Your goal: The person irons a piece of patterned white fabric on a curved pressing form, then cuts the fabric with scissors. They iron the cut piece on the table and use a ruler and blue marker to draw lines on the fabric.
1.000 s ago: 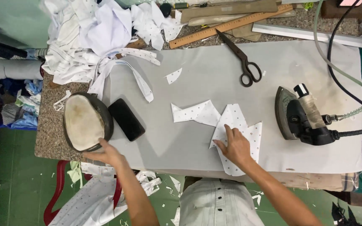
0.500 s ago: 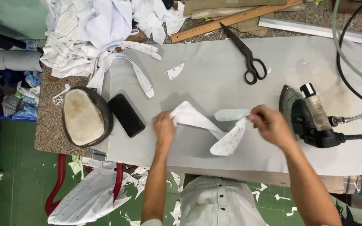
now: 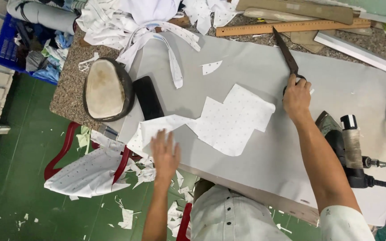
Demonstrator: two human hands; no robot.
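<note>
The right hand (image 3: 296, 98) seems closed around the scissors' (image 3: 287, 56) handles, blades pointing away. The left hand (image 3: 165, 155) lies open, fingers spread, on the dotted white fabric piece (image 3: 228, 120) between both hands.

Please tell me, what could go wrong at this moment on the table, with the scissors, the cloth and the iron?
The right hand grips the scissors, whose point faces away; swinging them could snag the dotted fabric piece. The forearm lies close to the iron, so a burn seems possible. The fabric overhangs the table edge under the left hand and might slip.
</note>
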